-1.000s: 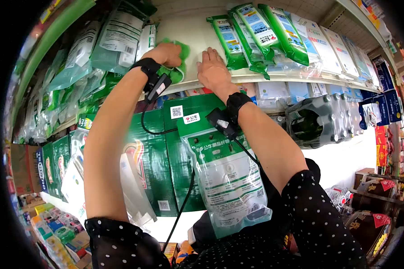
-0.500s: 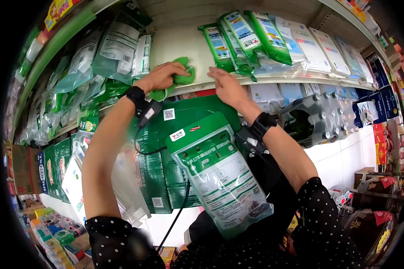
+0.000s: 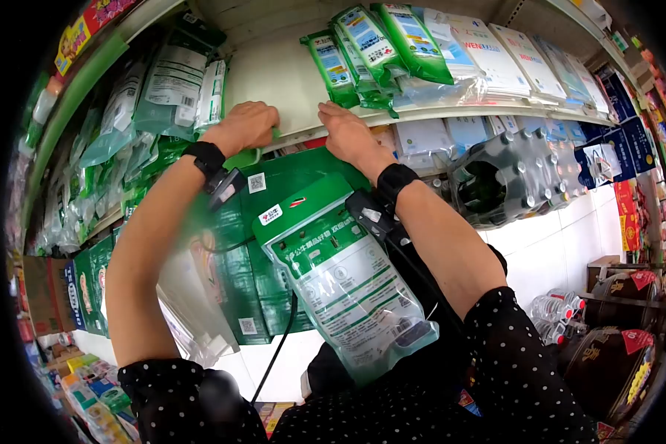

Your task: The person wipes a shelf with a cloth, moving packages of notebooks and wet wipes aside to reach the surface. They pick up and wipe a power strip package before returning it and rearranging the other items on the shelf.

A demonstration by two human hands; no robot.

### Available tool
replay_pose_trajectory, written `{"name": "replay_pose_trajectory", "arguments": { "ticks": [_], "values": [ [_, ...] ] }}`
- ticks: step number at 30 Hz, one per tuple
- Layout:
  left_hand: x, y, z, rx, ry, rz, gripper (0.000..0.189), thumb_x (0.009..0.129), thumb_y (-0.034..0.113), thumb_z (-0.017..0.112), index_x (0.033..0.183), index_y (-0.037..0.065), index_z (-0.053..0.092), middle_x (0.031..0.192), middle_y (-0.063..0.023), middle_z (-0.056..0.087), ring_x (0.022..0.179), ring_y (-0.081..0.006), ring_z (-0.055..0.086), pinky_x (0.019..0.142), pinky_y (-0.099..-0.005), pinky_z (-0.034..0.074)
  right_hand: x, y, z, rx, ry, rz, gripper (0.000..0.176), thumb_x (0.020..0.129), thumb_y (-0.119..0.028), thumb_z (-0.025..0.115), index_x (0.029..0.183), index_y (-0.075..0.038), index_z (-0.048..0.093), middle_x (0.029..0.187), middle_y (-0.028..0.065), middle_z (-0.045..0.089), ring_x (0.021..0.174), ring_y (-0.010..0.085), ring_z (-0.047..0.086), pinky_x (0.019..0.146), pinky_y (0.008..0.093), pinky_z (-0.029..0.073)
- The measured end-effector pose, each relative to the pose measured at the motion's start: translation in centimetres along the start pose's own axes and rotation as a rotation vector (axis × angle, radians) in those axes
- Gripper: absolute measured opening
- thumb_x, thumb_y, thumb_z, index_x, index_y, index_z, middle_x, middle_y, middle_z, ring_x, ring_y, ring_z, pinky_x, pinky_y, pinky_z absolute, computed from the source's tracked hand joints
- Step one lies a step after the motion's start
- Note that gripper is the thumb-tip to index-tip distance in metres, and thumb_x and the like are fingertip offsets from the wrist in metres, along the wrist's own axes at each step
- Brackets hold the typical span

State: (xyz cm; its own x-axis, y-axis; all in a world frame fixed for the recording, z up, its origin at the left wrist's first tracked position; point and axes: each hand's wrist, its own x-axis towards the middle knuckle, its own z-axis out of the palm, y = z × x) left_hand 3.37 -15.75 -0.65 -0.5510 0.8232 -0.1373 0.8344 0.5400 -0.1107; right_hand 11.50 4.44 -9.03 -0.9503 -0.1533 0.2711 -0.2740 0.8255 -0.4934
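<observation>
Left hand (image 3: pixel 246 124): fingers clamped on soft green cloth (image 3: pixel 243 158), slack showing below knuckles, likely bunched for firm grip. Right hand (image 3: pixel 351 137): fingers extended, empty, on edge of flat cream shelf (image 3: pixel 270 80), perhaps bracing.

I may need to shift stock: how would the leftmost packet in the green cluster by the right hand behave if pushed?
The leftmost green packet probably slides easily, given its glossy wrapper. Its flat end looks thin, so it may crumple there. Close beside neighbouring packets, it might nudge them along.
</observation>
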Motion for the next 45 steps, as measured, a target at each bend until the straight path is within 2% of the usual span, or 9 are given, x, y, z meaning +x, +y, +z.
{"name": "replay_pose_trajectory", "arguments": {
  "ticks": [4,7,12,16,20,23,29,33,45],
  "values": [
    [-1.3,0.2,-0.7,0.175,-0.100,-0.052,0.015,0.065,0.012,0.058,0.074,0.001,0.064,0.074,-0.0194,0.064,0.074,-0.0366,0.063,0.069,-0.0435,0.050,0.2,0.4,1.1,-0.052,0.279,-0.189,0.033,0.073,0.001,0.053,0.105,0.001,0.056,0.107,0.0218,0.058,0.105,0.0356,0.055,0.091,0.0398,0.045],
    [-1.2,-0.1,-0.7,0.221,-0.258,-0.106,0.018,0.066,0.012,0.058,0.077,0.000,0.066,0.081,-0.0222,0.065,0.081,-0.0377,0.063,0.074,-0.0442,0.051,0.3,0.1,0.6,-0.028,-0.008,0.026,0.044,0.071,0.001,0.053,0.115,0.007,0.056,0.129,0.0192,0.051,0.125,0.0290,0.044,0.106,0.0333,0.034],
    [-1.4,-0.1,-3.6,0.076,-0.212,-0.469,0.026,0.071,0.018,0.055,0.085,0.001,0.068,0.088,-0.0243,0.065,0.085,-0.0389,0.063,0.078,-0.0449,0.050,0.7,0.0,0.6,0.015,-0.008,0.077,0.043,0.071,0.001,0.053,0.113,0.006,0.057,0.128,0.0181,0.052,0.125,0.0280,0.044,0.107,0.0331,0.034],
    [-2.7,-2.3,-3.7,-0.107,0.172,-0.423,0.025,0.073,0.021,0.055,0.087,0.004,0.066,0.090,-0.0244,0.064,0.085,-0.0407,0.062,0.078,-0.0460,0.049,0.6,0.3,1.6,-0.030,0.236,-0.060,0.021,0.072,0.001,0.055,0.092,-0.002,0.059,0.104,0.0211,0.060,0.100,0.0348,0.058,0.086,0.0406,0.047],
    [-1.2,-1.9,-2.3,-0.170,0.196,-0.267,0.019,0.069,0.012,0.063,0.086,0.004,0.060,0.085,-0.0200,0.063,0.085,-0.0381,0.060,0.076,-0.0443,0.048,0.3,-0.8,-0.2,-0.002,-0.015,0.052,0.042,0.072,-0.001,0.052,0.113,0.006,0.058,0.129,0.0174,0.051,0.125,0.0280,0.044,0.107,0.0337,0.034],
    [1.8,-1.2,1.8,-0.305,0.247,0.226,0.022,0.068,0.010,0.064,0.088,0.005,0.061,0.088,-0.0177,0.062,0.086,-0.0371,0.059,0.078,-0.0430,0.048,0.3,-0.7,-0.3,0.017,-0.009,0.084,0.042,0.072,-0.001,0.052,0.113,0.005,0.058,0.130,0.0174,0.051,0.126,0.0280,0.044,0.107,0.0340,0.034],
    [3.3,-0.5,2.3,-0.212,0.242,0.186,0.022,0.066,0.008,0.065,0.087,0.006,0.061,0.091,-0.0160,0.062,0.093,-0.0357,0.057,0.082,-0.0408,0.046,0.2,-0.2,0.5,-0.011,0.127,-0.005,0.034,0.073,-0.002,0.053,0.106,0.004,0.059,0.121,0.0182,0.054,0.117,0.0298,0.048,0.100,0.0354,0.038],
    [0.3,-3.0,0.5,0.027,-0.206,-0.085,0.026,0.068,0.007,0.064,0.092,0.005,0.055,0.095,-0.0162,0.059,0.097,-0.0345,0.054,0.086,-0.0417,0.043,0.2,0.6,1.2,-0.072,0.260,-0.121,0.018,0.075,-0.003,0.054,0.091,0.000,0.063,0.103,0.0198,0.061,0.101,0.0335,0.057,0.088,0.0384,0.046],
    [2.8,1.0,1.9,-0.291,0.224,0.005,0.022,0.063,0.006,0.061,0.083,0.003,0.066,0.086,-0.0205,0.064,0.086,-0.0388,0.059,0.079,-0.0436,0.048,0.1,-0.3,0.7,-0.068,0.099,0.006,0.041,0.071,0.000,0.052,0.112,0.005,0.058,0.128,0.0173,0.052,0.124,0.0281,0.045,0.106,0.0339,0.035]
  ]
}}
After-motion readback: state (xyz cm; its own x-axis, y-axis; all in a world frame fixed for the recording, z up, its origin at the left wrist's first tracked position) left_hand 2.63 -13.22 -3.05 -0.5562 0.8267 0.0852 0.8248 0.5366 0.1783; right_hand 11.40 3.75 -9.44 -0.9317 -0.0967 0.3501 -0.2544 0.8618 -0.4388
